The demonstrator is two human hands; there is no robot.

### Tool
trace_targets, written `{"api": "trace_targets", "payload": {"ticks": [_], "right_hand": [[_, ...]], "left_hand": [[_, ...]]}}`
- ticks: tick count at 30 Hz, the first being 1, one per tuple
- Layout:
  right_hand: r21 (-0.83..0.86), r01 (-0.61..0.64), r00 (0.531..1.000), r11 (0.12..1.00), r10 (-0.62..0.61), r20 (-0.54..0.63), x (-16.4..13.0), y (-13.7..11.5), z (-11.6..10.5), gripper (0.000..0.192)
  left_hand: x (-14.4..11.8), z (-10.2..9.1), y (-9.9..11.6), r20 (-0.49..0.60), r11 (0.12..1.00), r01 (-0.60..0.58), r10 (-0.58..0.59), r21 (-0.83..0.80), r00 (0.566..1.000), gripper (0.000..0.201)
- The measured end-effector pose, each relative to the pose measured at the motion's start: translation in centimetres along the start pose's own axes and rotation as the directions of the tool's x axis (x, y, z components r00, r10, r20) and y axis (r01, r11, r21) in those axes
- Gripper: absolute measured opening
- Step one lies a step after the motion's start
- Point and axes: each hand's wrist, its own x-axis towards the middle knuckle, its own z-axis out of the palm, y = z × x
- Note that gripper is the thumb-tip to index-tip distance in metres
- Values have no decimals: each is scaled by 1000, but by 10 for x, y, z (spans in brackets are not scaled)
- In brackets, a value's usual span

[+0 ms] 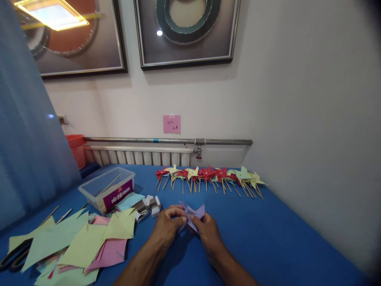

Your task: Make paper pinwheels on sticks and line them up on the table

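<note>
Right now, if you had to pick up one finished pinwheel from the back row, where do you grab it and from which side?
Take a pinwheel by its wooden stick, coming from the near side. The sticks point toward the person and lie bare on the blue table, while the paper heads overlap closely and would likely crush or snag.

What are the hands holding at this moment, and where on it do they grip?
Both hands hold a purple folded paper piece: the left hand pinches its left side, the right hand its lower right side, just above the blue table.
</note>
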Motion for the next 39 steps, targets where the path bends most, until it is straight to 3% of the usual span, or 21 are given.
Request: {"api": "trace_targets", "payload": {"ticks": [5,9,17,25,33,39], "right_hand": [[125,-56,997,991,47,68,-6,-1,5,41],[132,-63,994,989,50,102,-4,5,6,46],[149,-95,994,984,85,72,2,13,6,45],[177,-95,990,980,75,117,-14,-7,7,42],[148,-30,989,989,8,149,-10,-3,6,42],[80,-34,992,996,24,122,-10,0,4,43]], "left_hand": [[-2,6,-3,87,999,25,-21,-44,996,12],[0,6,-4,104,997,43,-36,-65,994,14],[1,5,-6,149,989,106,-90,-103,985,24],[1,7,-5,125,988,102,-87,-117,988,29],[1,5,-5,45,998,-53,52,30,998,20],[3,3,-12,-5,992,-25,26,122,1000,11]]}}
